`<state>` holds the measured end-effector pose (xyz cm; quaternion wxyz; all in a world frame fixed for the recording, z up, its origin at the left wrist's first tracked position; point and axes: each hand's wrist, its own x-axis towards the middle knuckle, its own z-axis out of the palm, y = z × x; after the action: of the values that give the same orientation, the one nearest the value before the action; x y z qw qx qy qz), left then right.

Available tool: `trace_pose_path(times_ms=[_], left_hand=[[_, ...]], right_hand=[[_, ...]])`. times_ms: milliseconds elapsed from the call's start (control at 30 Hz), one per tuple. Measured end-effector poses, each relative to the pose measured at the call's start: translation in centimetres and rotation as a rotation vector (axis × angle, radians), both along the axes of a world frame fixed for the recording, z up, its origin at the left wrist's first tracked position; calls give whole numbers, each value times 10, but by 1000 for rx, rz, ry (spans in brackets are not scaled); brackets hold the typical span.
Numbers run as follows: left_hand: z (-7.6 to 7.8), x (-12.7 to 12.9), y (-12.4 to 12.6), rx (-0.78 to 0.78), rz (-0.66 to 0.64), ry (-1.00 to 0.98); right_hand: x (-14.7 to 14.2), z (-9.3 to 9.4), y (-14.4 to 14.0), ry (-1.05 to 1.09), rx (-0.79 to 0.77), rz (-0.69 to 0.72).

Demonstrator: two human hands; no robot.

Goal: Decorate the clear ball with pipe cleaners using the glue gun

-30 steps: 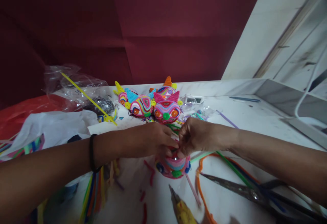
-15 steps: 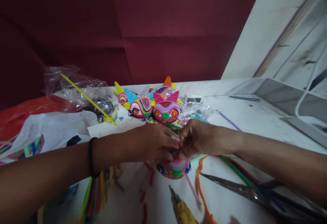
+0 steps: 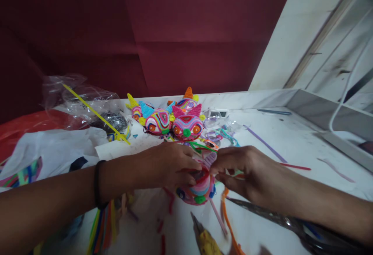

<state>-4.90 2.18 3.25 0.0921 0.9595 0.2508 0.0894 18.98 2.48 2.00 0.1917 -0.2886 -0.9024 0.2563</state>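
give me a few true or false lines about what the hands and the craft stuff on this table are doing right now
1. The left hand rests on the round pink pipe-cleaner face ornament. True.
2. The right hand holds the metal scissors. False: the scissors lie on the white table under the right forearm; the fingers pinch at the ornament's top edge.
3. A cluster of finished colourful horned ornaments sits beyond the hands. True.
4. The black wristband is on the right wrist. False: it is on the left wrist.
5. The yellow glue gun tip touches the ornament. False: it lies apart, nearer the camera.
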Motion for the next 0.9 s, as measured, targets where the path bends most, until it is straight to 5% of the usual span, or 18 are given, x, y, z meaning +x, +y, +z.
trace_pose_path(times_ms=[300,900], left_hand=[[0,0,-1,11,-4,10],[6,4,-5,-49,39,42]], right_hand=[[4,-23,-27,15,508,25],[0,-31,-27,-21,554,59]])
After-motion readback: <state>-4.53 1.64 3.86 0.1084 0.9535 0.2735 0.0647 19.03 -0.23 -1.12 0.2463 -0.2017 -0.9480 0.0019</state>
